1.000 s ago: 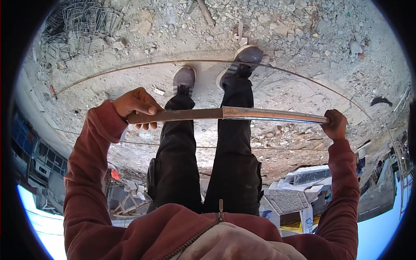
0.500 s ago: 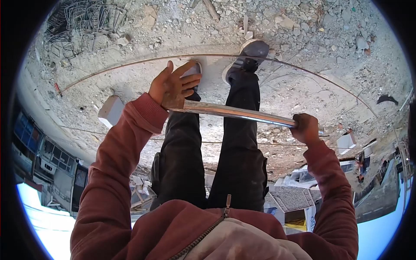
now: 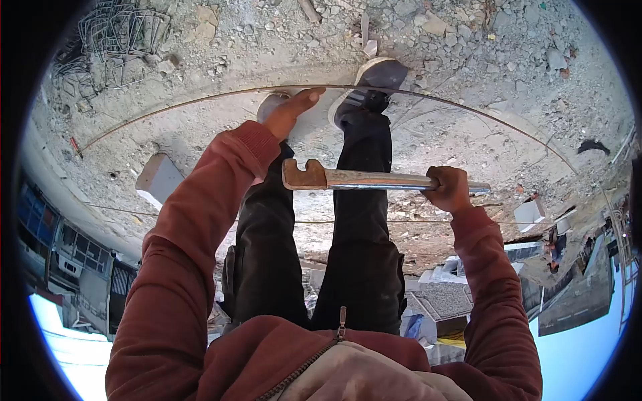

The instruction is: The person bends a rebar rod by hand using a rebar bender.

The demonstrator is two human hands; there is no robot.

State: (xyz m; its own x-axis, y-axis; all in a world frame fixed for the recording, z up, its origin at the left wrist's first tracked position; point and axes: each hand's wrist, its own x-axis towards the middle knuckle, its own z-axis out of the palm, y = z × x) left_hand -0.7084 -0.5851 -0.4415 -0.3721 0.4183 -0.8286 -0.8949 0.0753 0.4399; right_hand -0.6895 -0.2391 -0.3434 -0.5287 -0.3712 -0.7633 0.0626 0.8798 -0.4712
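My right hand (image 3: 448, 189) is closed around the metal bar of a bending tool (image 3: 384, 180), near its right end. The tool lies roughly level across my legs, and its rusty hooked head (image 3: 305, 175) points left with the notch upward. My left hand (image 3: 293, 113) is off the tool, above the hooked head, with its fingers stretched toward a long thin rod (image 3: 468, 108). The fingertips overlap the rod in view; whether they touch it I cannot tell. The rod curves across the view in front of my shoes.
My shoes (image 3: 368, 87) stand on dusty ground with rubble. Bent wire frames (image 3: 124, 40) lie at upper left. A pale block (image 3: 159, 180) is at left, another block (image 3: 529, 214) at right. A second thin line (image 3: 414, 221) crosses behind my legs. Buildings show at lower left.
My left hand has left the tool's head and moved up toward the rod, uncovering the hook. My right hand and the tool have shifted slightly left, the tool now more level.
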